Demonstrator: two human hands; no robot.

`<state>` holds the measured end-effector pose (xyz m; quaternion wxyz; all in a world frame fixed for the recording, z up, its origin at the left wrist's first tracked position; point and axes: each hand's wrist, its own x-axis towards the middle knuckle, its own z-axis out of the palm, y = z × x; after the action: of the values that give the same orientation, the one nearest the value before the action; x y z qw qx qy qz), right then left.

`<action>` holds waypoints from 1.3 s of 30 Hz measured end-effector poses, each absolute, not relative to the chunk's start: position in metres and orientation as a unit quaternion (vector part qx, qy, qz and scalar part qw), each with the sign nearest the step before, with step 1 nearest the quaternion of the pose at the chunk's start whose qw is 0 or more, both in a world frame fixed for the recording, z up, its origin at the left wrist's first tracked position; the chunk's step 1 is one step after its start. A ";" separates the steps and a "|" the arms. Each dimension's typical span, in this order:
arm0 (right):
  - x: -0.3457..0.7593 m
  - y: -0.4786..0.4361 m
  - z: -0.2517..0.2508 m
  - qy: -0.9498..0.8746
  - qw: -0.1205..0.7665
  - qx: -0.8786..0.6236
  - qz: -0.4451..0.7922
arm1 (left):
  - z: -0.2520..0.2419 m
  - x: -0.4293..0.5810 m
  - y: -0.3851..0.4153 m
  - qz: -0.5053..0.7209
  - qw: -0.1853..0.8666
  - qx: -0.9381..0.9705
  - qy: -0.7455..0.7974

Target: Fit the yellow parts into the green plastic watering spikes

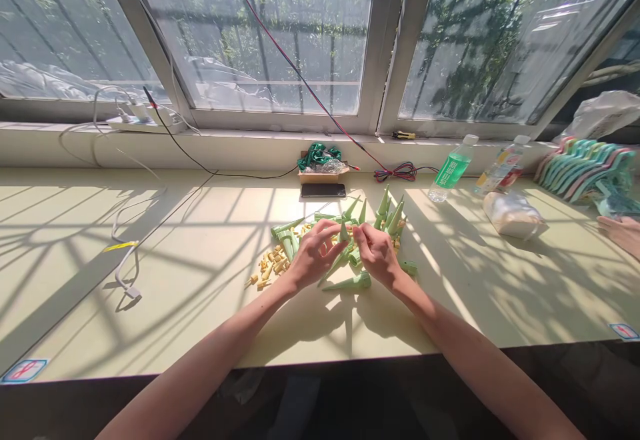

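My left hand (314,253) pinches a pale green plastic cone (344,233) that points upward between thumb and fingers. Close beside it, my right hand (377,252) is closed, thumb against fingers; whatever it grips is hidden. Beneath and around both hands lies a loose heap of similar green cones, some standing, such as the upright cone (384,204), others on their sides, like the lying cone (353,283) nearest me. Small yellow pegs (274,263) are scattered to the left of my left hand, with more showing among the cones.
Behind the heap are a black phone (323,190) and a small cardboard box (320,177). Two bottles, one green-labelled (451,172), a wrapped block (515,215) and clothes hangers (585,167) stand right. Another person's hand (623,233) rests there. A white cable (123,270) lies left.
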<state>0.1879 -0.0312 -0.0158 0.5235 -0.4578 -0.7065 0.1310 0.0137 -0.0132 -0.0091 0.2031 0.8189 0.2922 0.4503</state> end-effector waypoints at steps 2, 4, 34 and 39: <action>0.187 -0.031 -0.016 -0.699 0.536 -0.459 0.122 | -0.009 0.015 -0.013 0.464 0.211 0.800 0.317; 0.188 -0.031 -0.017 -0.689 0.547 -0.462 0.113 | -0.008 0.016 -0.014 0.478 0.258 0.762 0.352; 0.187 -0.033 -0.014 -0.704 0.538 -0.450 0.110 | -0.009 0.012 -0.013 0.437 0.259 0.806 0.303; 0.187 -0.031 -0.018 -0.700 0.555 -0.437 0.105 | -0.006 0.016 -0.013 0.443 0.316 0.760 0.356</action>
<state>0.1868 -0.0306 -0.0183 0.5550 -0.4374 -0.6997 0.1049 0.0156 -0.0135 -0.0057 0.3163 0.7598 0.3559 0.4427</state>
